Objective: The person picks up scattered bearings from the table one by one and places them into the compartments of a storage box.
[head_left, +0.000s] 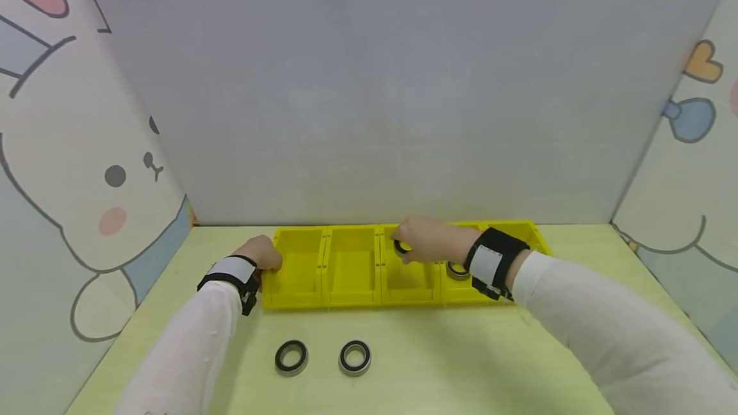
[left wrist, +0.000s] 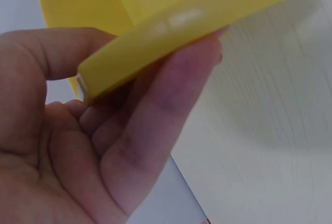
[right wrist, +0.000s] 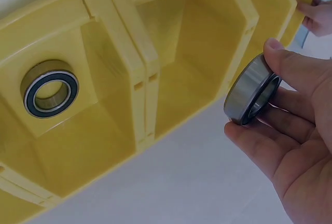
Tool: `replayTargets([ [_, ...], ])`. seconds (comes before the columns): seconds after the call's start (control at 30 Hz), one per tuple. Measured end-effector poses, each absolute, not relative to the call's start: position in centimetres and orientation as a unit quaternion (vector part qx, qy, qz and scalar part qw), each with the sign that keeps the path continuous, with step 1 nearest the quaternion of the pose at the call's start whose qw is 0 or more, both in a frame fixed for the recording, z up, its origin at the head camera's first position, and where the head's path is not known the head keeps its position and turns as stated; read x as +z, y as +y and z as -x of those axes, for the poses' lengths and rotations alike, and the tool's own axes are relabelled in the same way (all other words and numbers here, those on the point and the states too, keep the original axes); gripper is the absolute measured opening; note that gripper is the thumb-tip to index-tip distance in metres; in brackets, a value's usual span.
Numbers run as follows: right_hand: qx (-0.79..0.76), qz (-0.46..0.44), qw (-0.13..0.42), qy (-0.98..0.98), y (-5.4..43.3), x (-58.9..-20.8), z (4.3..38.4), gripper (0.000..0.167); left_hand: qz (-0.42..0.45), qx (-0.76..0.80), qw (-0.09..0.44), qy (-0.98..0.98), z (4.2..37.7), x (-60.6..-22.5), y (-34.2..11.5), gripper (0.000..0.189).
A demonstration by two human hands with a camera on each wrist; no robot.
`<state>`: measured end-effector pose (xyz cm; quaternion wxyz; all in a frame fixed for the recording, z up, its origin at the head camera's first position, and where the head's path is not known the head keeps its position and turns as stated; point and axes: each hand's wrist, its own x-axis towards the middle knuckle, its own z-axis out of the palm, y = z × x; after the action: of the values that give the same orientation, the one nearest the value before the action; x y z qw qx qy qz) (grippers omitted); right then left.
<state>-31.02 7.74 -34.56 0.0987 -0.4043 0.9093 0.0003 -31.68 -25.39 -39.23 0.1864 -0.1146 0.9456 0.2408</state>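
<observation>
My right hand (head_left: 429, 240) pinches a ball bearing (right wrist: 252, 90) between thumb and fingers, over the middle compartment of a row of yellow bins (head_left: 352, 301). At the row's left end, my left hand (head_left: 262, 252) grips the outer side wall, thumb inside and fingers beneath, as the left wrist view shows. A second bearing (right wrist: 50, 89) sits in the compartment to the right of the middle one. On the table in front of the bins lie two more bearings, a left one (head_left: 291, 357) and a right one (head_left: 354, 357), both flat.
The bins stand on a pale wooden table (head_left: 426, 364) near the grey back wall (head_left: 369, 95). Side panels with cartoon drawings (head_left: 109, 197) flank the table. My right forearm hides part of the rightmost compartment (head_left: 513, 230).
</observation>
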Motion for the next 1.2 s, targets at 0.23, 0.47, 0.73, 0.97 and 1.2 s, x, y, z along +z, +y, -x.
replayTargets([
  [0.23,0.012,0.397,0.083,0.914,7.6,-36.4,33.6,0.022,0.108,0.232,0.18,0.95,31.6,-39.1,-25.2,0.019],
  [0.47,0.012,0.379,0.071,0.923,7.5,-38.9,35.0,0.027,0.1,0.234,0.181,0.95,31.5,-39.3,-25.1,0.017],
  [0.73,-0.032,0.328,0.076,0.941,6.5,-42.0,36.1,0.025,0.103,0.224,0.181,0.952,31.9,-39.5,-25.6,0.019],
  [0.97,-0.064,0.303,0.056,0.949,5.7,-43.2,36.2,0.021,0.111,0.235,0.179,0.949,31.8,-39.4,-25.3,0.022],
  [1.2,-0.069,0.29,0.038,0.954,5.3,-43.8,35.3,0.024,0.11,0.231,0.18,0.95,31.6,-39.2,-25.3,0.021],
])
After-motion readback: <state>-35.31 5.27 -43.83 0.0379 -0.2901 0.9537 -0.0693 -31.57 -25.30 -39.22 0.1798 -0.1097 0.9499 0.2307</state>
